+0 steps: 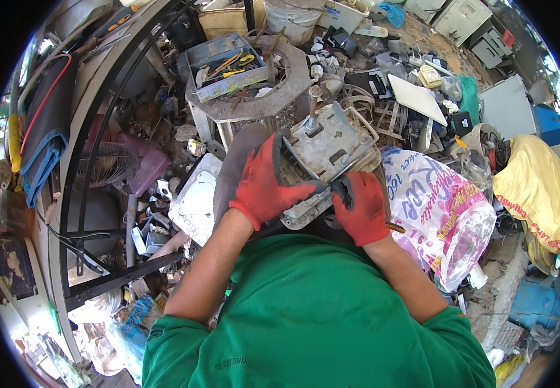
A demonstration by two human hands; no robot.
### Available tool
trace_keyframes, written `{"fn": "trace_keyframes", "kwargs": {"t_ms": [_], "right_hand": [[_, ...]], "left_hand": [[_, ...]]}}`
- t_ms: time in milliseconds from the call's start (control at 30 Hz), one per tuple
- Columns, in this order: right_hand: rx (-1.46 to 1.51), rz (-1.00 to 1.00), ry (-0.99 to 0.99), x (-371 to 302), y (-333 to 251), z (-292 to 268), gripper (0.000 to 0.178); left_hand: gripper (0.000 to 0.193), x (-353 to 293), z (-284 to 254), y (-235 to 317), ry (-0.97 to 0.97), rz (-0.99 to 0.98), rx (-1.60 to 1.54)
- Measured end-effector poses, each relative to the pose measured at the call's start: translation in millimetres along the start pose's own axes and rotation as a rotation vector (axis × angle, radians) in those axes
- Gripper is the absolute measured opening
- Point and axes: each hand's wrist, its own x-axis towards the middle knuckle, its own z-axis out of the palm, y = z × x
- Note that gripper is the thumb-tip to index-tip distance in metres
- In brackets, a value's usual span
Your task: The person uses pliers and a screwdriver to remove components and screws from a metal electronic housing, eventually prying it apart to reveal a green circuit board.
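Observation:
A grey cast-metal housing (325, 152) with slots and bolts rests tilted over my lap. My left hand (264, 184), in a red glove with dark fingers, is closed on its left edge, thumb stretched along the near side. Close against its near right side is my right hand (363, 208), gloved alike and curled into a fist. Out of that fist, on the wrist side, sticks the orange-brown end of a slim tool (395, 227); the rest of it is hidden. A threaded rod (313, 103) stands up at the housing's far edge.
Beyond the housing, an octagonal metal stand (286, 90) carries a grey toolbox (228, 68) of hand tools. Printed plastic sacking (441, 213) lies right of my hands, a yellow sack (535, 194) farther right. A black metal frame (76, 174) rises at left. Scrap covers much of the ground.

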Motion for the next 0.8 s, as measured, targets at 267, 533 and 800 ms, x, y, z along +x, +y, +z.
{"fn": "trace_keyframes", "kwargs": {"t_ms": [267, 533, 800], "right_hand": [[-0.182, -0.094, 0.049, 1, -10, -4, 0.034], [0.645, 0.506, -0.335, 5, 18, -19, 0.031], [1.137, 0.897, -0.579, 28, 18, -29, 0.020]], "left_hand": [[0.113, 0, 2, -5, 0.007, -0.001, 0.002], [0.113, 1, 1, -1, -0.016, -0.007, -0.014], [0.115, 0, 1, -3, -0.009, -0.036, -0.012]]}}
